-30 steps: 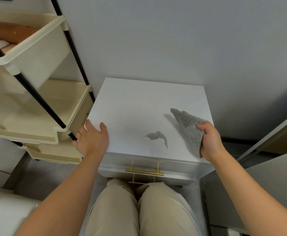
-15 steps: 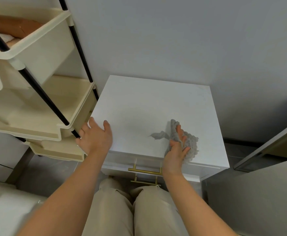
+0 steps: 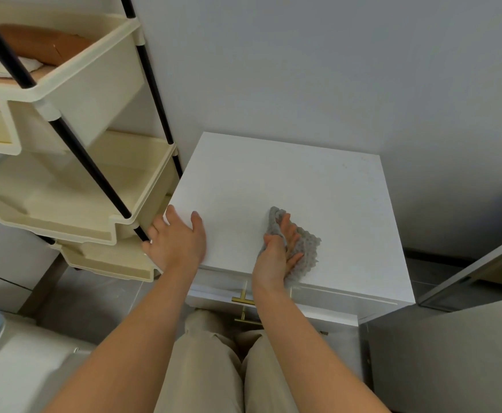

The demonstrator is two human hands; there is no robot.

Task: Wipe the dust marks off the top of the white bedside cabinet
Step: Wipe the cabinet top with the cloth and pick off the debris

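Hands are both on the white bedside cabinet (image 3: 273, 186), two of them, bare-armed. The right hand (image 3: 276, 257) presses one grey, knobbly cloth (image 3: 306, 248) flat on the cabinet top near the front edge, its fingers (image 3: 285, 228) spread over the cloth rather than closed around it; the cloth bunches up past the fingertips. The left hand (image 3: 178, 239) lies open at the front left corner of the top, palm down, thumb on the surface and fingers (image 3: 154, 231) hanging over the left edge. No dust mark shows on the bare part of the top. Below the front edge are two brass drawer handles (image 3: 242, 299), one under the other, both partly hidden. Just left of the cabinet stands a cream rack (image 3: 73, 174) with three trays on black poles. Two knees in beige trousers (image 3: 208, 368) sit before the drawers.
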